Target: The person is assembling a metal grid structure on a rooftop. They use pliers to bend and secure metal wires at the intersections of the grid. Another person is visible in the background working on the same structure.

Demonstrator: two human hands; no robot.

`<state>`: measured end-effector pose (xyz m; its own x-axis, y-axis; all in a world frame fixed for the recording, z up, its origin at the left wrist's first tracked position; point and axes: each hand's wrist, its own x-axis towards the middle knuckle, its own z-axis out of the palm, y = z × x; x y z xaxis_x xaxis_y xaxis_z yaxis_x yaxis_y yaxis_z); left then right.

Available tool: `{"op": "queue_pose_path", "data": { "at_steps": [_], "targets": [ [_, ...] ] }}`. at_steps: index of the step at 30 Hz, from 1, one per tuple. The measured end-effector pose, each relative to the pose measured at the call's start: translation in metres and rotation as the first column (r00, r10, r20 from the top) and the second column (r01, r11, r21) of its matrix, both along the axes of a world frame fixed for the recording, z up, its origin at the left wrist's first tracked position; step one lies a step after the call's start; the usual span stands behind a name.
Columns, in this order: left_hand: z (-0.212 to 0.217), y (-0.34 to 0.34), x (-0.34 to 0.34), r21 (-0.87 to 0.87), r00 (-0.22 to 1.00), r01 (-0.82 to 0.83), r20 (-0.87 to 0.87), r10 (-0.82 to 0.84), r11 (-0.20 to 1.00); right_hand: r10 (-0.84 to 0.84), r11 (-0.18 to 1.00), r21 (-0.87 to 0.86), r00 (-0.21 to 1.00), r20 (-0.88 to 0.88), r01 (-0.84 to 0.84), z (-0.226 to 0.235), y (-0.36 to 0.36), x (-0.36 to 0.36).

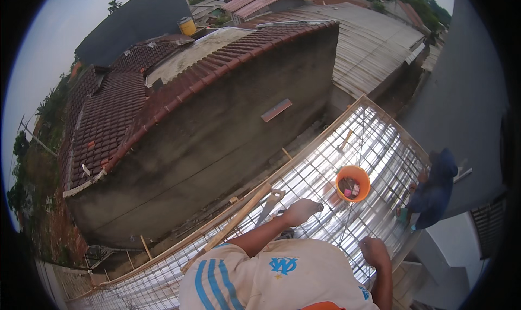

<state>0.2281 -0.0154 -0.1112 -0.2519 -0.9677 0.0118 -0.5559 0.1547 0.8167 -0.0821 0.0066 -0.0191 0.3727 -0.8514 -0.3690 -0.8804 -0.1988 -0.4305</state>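
Note:
My left hand (303, 212) is closed above the steel bar mesh (325, 171). Short dark ends of something poke out on both sides of the fist, too small to name. Out to the right, my right hand (374, 251) is held over the mesh with its fingers curled in; whatever they might hold is hidden. An orange bucket (364, 193) with small reddish and pink things inside stands on the mesh beyond both hands. Just left of my left hand lies a handsaw (267, 208), beside a long wooden plank (237, 219). Farther off, a hammer (345, 140) rests on the mesh.
Shiny silver sheeting (312, 188) lies beneath the bars, edged by a wooden board (309, 148). A co-worker in dark blue (437, 193) bends at the right edge. Past the left edge is a drop before a grey wall (217, 131) with a tiled roof (111, 120).

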Motion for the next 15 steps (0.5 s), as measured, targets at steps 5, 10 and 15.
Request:
{"op": "queue_pose_path", "data": {
  "at_steps": [5,10,15],
  "targets": [
    [-0.014,0.001,-0.006,0.134,0.974,0.221,0.019,-0.226,0.966,-0.059,0.997,0.061,0.995,0.084,0.054,0.019,0.007,0.025],
    [-0.023,0.005,-0.008,0.228,0.948,0.298,0.042,-0.315,0.927,-0.132,0.991,0.025,0.985,0.109,0.130,0.022,0.016,0.023],
    [-0.014,0.018,-0.017,0.306,0.942,0.305,0.041,-0.333,0.902,-0.120,0.993,0.004,0.982,0.145,0.121,0.015,0.029,0.002]
  ]
}}
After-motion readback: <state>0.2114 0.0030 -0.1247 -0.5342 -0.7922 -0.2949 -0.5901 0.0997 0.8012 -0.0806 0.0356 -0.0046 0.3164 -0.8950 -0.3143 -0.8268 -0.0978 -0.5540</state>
